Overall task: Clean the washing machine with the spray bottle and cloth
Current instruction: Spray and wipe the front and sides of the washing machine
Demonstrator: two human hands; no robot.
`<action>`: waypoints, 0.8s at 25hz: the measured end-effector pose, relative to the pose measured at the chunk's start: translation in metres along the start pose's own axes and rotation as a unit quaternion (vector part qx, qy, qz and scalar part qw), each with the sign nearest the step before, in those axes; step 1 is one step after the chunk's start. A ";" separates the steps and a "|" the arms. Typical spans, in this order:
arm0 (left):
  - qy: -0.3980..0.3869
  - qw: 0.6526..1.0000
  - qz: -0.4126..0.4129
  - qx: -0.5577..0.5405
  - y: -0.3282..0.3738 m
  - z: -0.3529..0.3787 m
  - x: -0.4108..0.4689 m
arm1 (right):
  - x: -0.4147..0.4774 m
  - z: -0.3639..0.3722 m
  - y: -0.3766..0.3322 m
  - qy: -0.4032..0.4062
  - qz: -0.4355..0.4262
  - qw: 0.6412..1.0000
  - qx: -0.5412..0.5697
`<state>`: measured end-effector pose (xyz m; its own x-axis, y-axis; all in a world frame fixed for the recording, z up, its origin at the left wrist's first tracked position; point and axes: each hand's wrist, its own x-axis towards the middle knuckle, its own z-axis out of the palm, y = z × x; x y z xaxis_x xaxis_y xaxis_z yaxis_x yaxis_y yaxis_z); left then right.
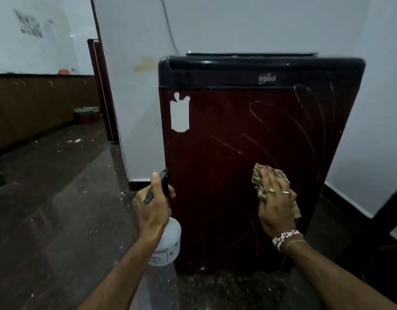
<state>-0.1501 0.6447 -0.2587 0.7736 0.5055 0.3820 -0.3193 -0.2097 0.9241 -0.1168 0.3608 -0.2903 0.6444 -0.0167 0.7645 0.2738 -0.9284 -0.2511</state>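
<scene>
A dark red washing machine with a black top band stands against the white wall, its front panel streaked with curved wipe marks. My left hand grips a white spray bottle by its black trigger head, held at the machine's lower left edge with the nozzle toward the panel. My right hand presses a crumpled tan patterned cloth flat against the lower right of the front panel. A white sticker patch sits at the panel's upper left.
A white pillar stands left of the machine. A dark speckled floor stretches left toward brown cabinets and small red pots. A dark object stands close on the right.
</scene>
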 end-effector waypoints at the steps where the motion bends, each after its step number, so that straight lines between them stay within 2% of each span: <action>1: 0.002 1.000 0.002 -0.012 0.006 0.001 0.005 | 0.008 -0.004 -0.004 0.015 -0.004 1.000 0.007; 4: 0.011 0.999 -0.022 -0.044 0.029 -0.001 0.019 | 0.039 -0.023 -0.022 0.049 -0.032 0.998 0.022; 8: -0.004 0.999 -0.021 -0.035 0.065 -0.004 0.041 | 0.084 -0.033 -0.053 0.075 -0.057 0.995 0.044; 15: 0.002 0.999 0.010 0.047 0.111 0.008 0.080 | 0.168 -0.009 -0.145 0.088 -0.090 0.991 0.048; 20: 0.026 0.998 0.030 0.040 0.120 0.014 0.101 | 0.198 0.048 -0.201 0.056 -0.215 0.971 -0.084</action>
<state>-0.1031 0.6591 -0.1095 0.7247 0.5320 0.4379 -0.3180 -0.3056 0.8975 -0.0097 0.5618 -0.1167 0.4117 0.3547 0.8394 0.3740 -0.9058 0.1993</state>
